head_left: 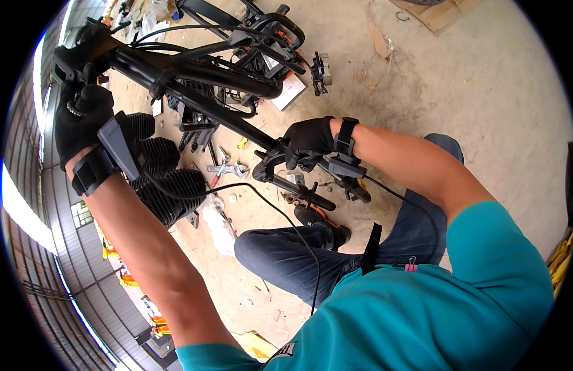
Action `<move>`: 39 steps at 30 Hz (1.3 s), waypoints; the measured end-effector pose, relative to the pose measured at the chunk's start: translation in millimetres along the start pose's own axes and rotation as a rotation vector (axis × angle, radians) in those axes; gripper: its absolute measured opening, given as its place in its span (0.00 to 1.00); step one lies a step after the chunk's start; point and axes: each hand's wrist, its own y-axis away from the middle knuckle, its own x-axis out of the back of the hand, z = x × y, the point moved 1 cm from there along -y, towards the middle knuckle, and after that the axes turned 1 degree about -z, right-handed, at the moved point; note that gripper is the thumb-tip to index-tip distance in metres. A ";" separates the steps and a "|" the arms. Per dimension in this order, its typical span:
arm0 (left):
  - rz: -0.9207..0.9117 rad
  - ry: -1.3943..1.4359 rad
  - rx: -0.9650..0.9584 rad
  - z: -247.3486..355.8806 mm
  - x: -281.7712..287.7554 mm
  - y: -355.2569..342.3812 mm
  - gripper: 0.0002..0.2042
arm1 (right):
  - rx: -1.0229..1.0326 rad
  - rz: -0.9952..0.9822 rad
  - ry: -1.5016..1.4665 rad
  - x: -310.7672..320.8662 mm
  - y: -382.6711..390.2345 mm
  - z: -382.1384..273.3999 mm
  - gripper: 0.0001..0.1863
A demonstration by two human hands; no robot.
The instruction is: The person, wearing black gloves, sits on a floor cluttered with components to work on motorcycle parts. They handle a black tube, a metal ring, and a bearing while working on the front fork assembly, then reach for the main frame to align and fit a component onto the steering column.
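A black bicycle-like frame with tubes and cables lies across the upper middle of the view. My left hand, in a black glove, grips the frame's far left end near the handlebar part. My right hand, also gloved, is closed around a black tube where a curved bracket hangs. Both wrists carry black strapped devices. A thin black cable runs from the left wrist down toward my chest.
Black ribbed cylinders lie under my left forearm. Loose wrenches and small parts sit on the sandy floor. A pedal lies beyond the frame. Cardboard lies at the top right. My bent knee in jeans is below.
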 end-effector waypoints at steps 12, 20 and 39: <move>0.181 -0.079 -0.019 -12.7 -30.6 22.0 0.14 | 0.198 -0.022 0.409 -2.9 13.3 -19.8 0.12; 0.036 -0.898 -0.425 -32.5 -35.8 36.6 0.13 | 0.497 0.004 0.440 1.5 0.6 -19.5 0.11; 0.177 -1.794 -0.667 -33.5 -61.9 67.5 0.17 | 0.064 0.190 -0.223 -18.8 -2.8 -21.8 0.16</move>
